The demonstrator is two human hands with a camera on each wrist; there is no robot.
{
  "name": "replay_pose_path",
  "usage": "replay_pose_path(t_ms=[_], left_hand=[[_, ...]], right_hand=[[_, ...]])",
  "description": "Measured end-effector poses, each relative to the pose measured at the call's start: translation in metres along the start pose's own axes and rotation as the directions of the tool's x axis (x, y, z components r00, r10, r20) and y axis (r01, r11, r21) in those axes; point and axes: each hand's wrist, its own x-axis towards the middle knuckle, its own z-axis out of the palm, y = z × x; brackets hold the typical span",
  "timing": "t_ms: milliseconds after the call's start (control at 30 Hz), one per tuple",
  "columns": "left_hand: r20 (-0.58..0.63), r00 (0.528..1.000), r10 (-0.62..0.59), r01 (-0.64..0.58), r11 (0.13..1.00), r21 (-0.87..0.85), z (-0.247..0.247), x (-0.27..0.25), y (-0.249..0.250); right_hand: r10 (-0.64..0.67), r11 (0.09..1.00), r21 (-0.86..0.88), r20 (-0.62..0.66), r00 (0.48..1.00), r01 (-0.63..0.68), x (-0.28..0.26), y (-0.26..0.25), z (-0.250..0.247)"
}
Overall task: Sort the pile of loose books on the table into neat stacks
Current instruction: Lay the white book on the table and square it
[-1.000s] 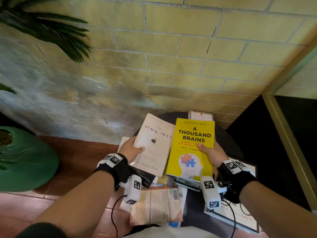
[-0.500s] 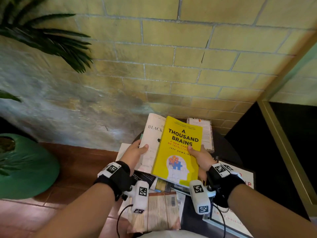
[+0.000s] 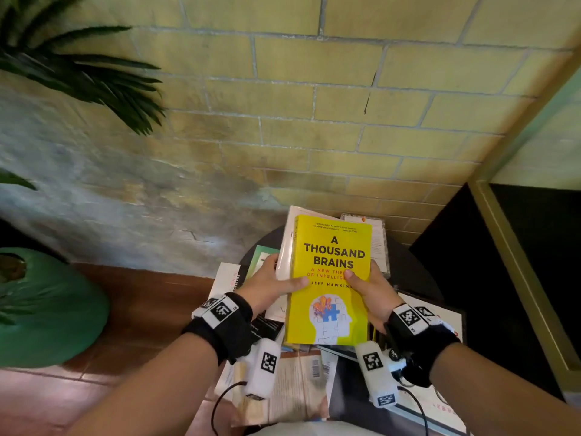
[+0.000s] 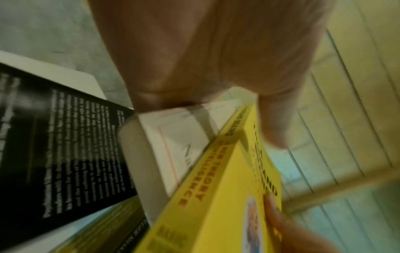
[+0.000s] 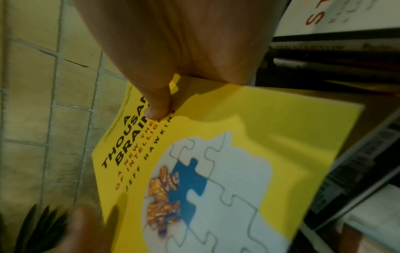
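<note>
The yellow book titled "A Thousand Brains" lies on top of a white book, and both are held above the table. My left hand grips their left edge, thumb across the yellow cover. My right hand grips the right edge, thumb on the cover too. The left wrist view shows the yellow book resting on the white book under my left hand. In the right wrist view my right hand pins the yellow book with its thumb. The fingers underneath are hidden.
Loose books cover the small round dark table: a tan one at the front, a white one at the right, a black one and a green one at the left. A green plant pot stands on the floor left.
The yellow book has slid left from beside the white book onto it. My hands have come closer together, and my left thumb now lies on the yellow cover.
</note>
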Motion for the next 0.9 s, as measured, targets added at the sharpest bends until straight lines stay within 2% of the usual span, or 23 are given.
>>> replay_pose_path(t_ms=[33, 100, 267, 367, 467, 533, 600, 667, 767, 900], left_hand=[[-0.010, 1.000, 0.018, -0.017, 0.996, 0.090, 0.004, 0.002, 0.000], [-0.048, 0.998, 0.042, -0.034, 0.987, 0.156, 0.011, 0.007, 0.000], [-0.056, 0.998, 0.042, -0.043, 0.999, -0.011, 0.032, 0.012, 0.004], [-0.133, 0.989, 0.069, -0.083, 0.991, -0.100, 0.035, 0.012, 0.014], [-0.203, 0.971, 0.128, -0.149, 0.985, -0.090, 0.025, 0.007, 0.027], [-0.242, 0.959, 0.145, -0.181, 0.974, -0.135, 0.013, 0.002, 0.034], [-0.219, 0.964, 0.153, -0.201, 0.956, -0.215, 0.003, -0.003, 0.039], [-0.148, 0.979, 0.142, -0.177, 0.951, -0.254, 0.004, -0.006, 0.042], [-0.038, 0.996, 0.076, -0.083, 0.966, -0.246, 0.023, -0.004, 0.038], [-0.034, 0.999, 0.032, -0.038, 0.981, -0.192, 0.038, 0.004, 0.027]], right_hand=[[-0.018, 0.999, -0.027, -0.018, 1.000, 0.018, -0.002, 0.000, -0.003], [-0.047, 0.998, -0.040, -0.051, 0.998, 0.045, -0.006, -0.003, -0.010], [-0.075, 0.996, 0.042, -0.087, 0.993, 0.079, -0.012, -0.009, -0.027], [-0.086, 0.995, 0.039, -0.138, 0.987, 0.092, -0.013, -0.016, -0.038], [-0.152, 0.987, -0.099, -0.280, 0.948, 0.129, -0.009, -0.021, -0.062], [-0.189, 0.974, -0.188, -0.391, 0.901, 0.123, -0.010, -0.026, -0.076], [-0.221, 0.967, -0.219, -0.472, 0.854, 0.129, -0.013, -0.030, -0.084], [-0.218, 0.968, -0.211, -0.439, 0.872, 0.136, -0.015, -0.033, -0.076], [-0.123, 0.991, -0.088, -0.264, 0.957, 0.104, -0.011, -0.035, -0.051], [-0.113, 0.991, 0.072, -0.047, 0.992, 0.117, -0.017, -0.041, -0.029]])
